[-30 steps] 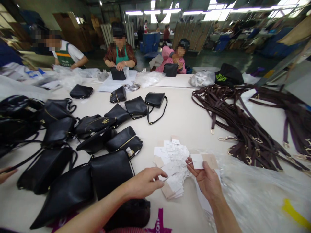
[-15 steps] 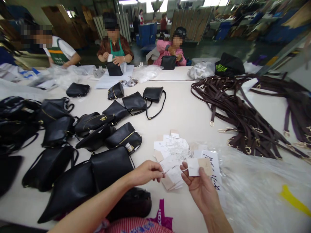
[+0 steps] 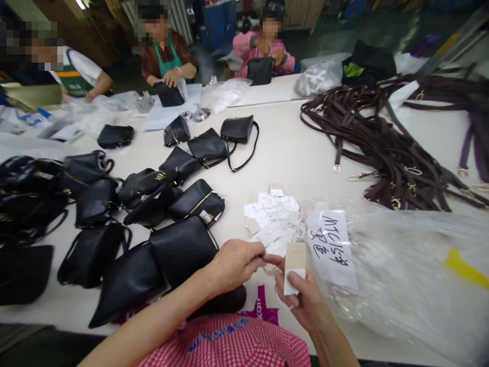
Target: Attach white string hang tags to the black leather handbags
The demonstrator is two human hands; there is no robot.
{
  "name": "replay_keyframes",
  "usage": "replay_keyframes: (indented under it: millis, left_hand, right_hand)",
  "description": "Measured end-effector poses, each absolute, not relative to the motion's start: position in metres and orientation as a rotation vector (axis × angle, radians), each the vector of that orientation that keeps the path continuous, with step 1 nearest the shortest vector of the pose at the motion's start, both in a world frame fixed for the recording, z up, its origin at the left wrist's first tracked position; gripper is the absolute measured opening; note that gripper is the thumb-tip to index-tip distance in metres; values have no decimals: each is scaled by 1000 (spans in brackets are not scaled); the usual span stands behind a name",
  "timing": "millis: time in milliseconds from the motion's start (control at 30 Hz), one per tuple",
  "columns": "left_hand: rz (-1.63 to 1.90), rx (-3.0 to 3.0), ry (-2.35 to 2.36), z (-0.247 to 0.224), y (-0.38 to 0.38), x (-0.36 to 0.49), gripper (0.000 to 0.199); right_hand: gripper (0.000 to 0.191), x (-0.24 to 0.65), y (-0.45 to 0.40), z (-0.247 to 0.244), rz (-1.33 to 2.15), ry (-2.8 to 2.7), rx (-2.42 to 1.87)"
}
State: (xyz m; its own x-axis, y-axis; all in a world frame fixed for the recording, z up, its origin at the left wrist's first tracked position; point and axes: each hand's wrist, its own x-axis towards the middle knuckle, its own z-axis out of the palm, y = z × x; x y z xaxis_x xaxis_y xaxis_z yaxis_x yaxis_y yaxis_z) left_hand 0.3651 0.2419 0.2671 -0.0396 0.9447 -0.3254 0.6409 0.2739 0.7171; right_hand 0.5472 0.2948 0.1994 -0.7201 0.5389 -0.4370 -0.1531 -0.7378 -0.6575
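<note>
My right hand [image 3: 301, 293] holds a beige and white tag [image 3: 295, 267] upright, thumb across its lower white part, with a white string loop hanging below. My left hand [image 3: 239, 262] is closed at the fingertips, which meet the right hand's outstretched finger; what they pinch is too small to make out. Just beyond the hands lies a heap of white tags with strings [image 3: 280, 216]. To its right is a sheet with handwriting [image 3: 332, 247]. Left of my left hand rests a large black bag [image 3: 183, 247].
Many black bags [image 3: 97, 204] cover the left side of the table [image 3: 275, 148]. Brown straps with metal clasps [image 3: 385, 137] are piled at the back right, above clear plastic [image 3: 412, 260]. Several people sit across the table, one holding a black bag [image 3: 260, 70].
The view has tilted down. The tag in my right hand has turned from lying sideways to upright, and my left hand has come against the right hand's fingers.
</note>
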Motion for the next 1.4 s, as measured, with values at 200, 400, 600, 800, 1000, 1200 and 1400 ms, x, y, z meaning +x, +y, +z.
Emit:
replay_keyframes:
  millis: [200, 400, 600, 800, 1000, 1200, 1400]
  left_hand:
    - [401, 1596, 1728, 269, 237, 366, 10]
    - [81, 1680, 1701, 249, 237, 371, 7]
    - [88, 1702, 1708, 234, 249, 371, 10]
    - [305, 1688, 1683, 231, 254, 372, 12]
    - [408, 1505, 1640, 225, 248, 367, 13]
    - [327, 1397, 1769, 224, 229, 354, 14]
    - [22, 1495, 1852, 232, 186, 344, 20]
  right_hand:
    - [30, 569, 297, 183, 2369, -1137, -1029]
    - [96, 579, 289, 160, 2281, -1302, -1251]
    - [48, 563, 289, 170, 1928, -1601, -1276]
    - [44, 540, 288, 174, 2426, -1222, -1044]
    - [39, 538, 280, 161, 2467, -1219, -1125]
    - [31, 545, 280, 161, 2255, -1615, -1043]
    - [36, 557, 273, 146, 2047, -1957, -1090]
